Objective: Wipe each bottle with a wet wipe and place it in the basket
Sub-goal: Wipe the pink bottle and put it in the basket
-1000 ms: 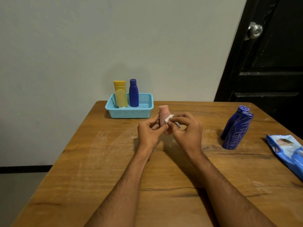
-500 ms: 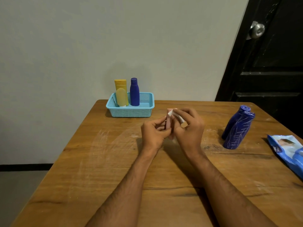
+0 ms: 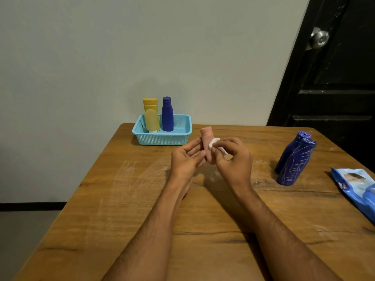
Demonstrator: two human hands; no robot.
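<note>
Pink bottle (image 3: 207, 139) upright in left hand (image 3: 185, 161) fingers, base hidden; right hand (image 3: 233, 161) pinching wet wipe (image 3: 216, 144).

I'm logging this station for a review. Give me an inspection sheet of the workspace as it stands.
Surface: wooden table, scuffed with pale streaks.
Job's things: pink bottle in hand; wet wipe against it; basket holds yellow tube and blue bottle; two marked blue bottles wait at right.
Clutter: wipes pack at right edge.
Grippers: left hand holds the bottle; right hand pinches the wipe.
Cables: nothing seen.
Surroundings: plain wall, dark door.
</note>
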